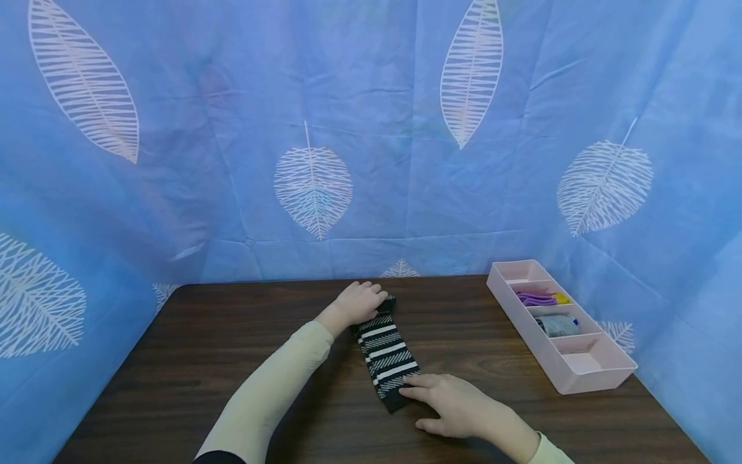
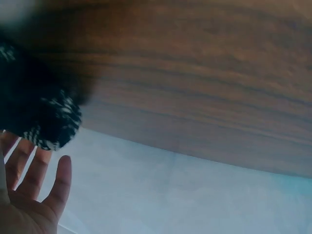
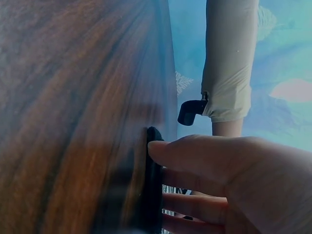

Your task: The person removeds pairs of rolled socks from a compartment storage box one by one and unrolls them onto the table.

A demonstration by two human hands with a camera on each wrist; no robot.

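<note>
A black sock with white and grey stripes lies lengthwise on the dark wooden table, and a second layer shows along its left edge. Over its far end rests my left hand, which hides part of the sock there. In the left wrist view, the fingers of the left hand look loosely extended beside the dark, rounded sock end. My right hand touches the near black cuff with spread fingers. From the right wrist, the thumb of the right hand lies against the dark sock edge.
A pale pink divided box stands at the table's right side. One compartment holds a purple folded item with something yellow; another holds a grey folded item. A blue leaf-patterned curtain surrounds the table.
</note>
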